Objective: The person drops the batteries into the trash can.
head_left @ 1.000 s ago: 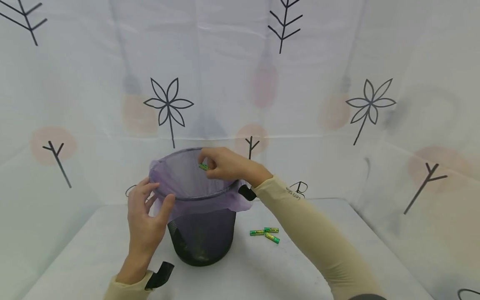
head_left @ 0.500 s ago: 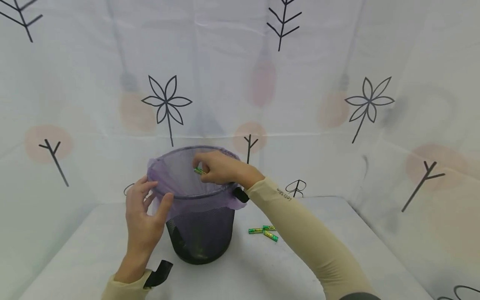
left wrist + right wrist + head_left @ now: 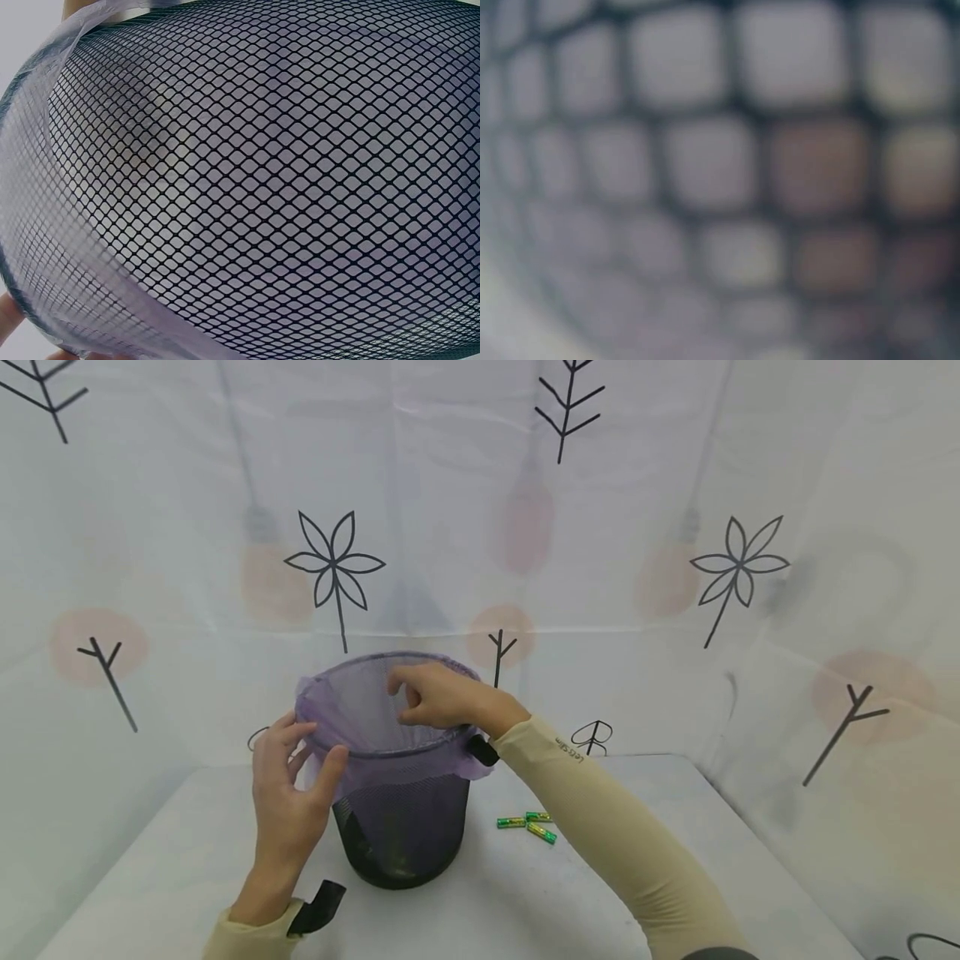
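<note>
A black mesh waste bin point(image 3: 405, 843), lined with a thin purple bag point(image 3: 341, 714), stands on the table in the head view. My left hand point(image 3: 288, 797) holds the bin's left side at the rim, its thumb in front and fingers around the side; the mesh point(image 3: 292, 157) fills the left wrist view. Over the bin's opening hangs my right hand point(image 3: 438, 695), thumb and index finger apart with nothing visible between them. In the right wrist view, blurred mesh point(image 3: 712, 161) hides that hand's fingers. Several green batteries point(image 3: 541, 832) lie on the table right of the bin.
The white table point(image 3: 525, 902) backs onto a pale cloth point(image 3: 450, 460) printed with flowers and twigs. My right forearm point(image 3: 615, 818) crosses above the table's right part and partly covers one battery.
The battery pinched in my right hand has been let go and is out of sight. That hand dipped slightly lower and left into the bin's opening, and its fingertips have parted. My left hand stays put.
</note>
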`<control>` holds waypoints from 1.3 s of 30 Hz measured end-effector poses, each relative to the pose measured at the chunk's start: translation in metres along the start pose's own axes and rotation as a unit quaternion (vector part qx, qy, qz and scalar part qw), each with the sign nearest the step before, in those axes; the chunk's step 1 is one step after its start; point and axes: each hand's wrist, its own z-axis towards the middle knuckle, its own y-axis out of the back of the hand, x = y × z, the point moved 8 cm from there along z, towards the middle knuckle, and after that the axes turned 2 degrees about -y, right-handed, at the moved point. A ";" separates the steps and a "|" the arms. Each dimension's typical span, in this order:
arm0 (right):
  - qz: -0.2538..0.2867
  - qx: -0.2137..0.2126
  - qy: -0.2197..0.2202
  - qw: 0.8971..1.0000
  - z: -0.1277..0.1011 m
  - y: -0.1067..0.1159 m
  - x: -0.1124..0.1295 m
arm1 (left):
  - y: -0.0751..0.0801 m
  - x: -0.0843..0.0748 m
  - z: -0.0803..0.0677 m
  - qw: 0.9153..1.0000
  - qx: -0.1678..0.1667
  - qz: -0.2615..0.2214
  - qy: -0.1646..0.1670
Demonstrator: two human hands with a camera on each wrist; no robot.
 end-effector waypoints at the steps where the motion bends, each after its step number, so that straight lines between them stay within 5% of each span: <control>1: -0.001 -0.002 0.000 1.000 0.000 0.001 0.000 | 0.000 0.000 0.000 1.000 0.000 0.002 0.001; 9: 0.026 -0.077 0.026 0.996 -0.012 0.023 -0.002 | 0.001 0.000 0.000 1.000 -0.001 0.001 0.004; 20: 0.040 -0.191 0.081 0.977 -0.073 0.052 -0.012 | 0.000 0.000 0.000 1.000 -0.001 0.001 0.008; 29: 0.049 -0.219 0.071 0.972 -0.118 0.044 -0.031 | 0.001 -0.001 -0.001 1.000 0.002 0.003 0.003; 39: 0.076 -0.242 0.029 0.967 -0.154 0.007 -0.062 | 0.001 -0.001 -0.002 1.000 0.003 0.008 0.005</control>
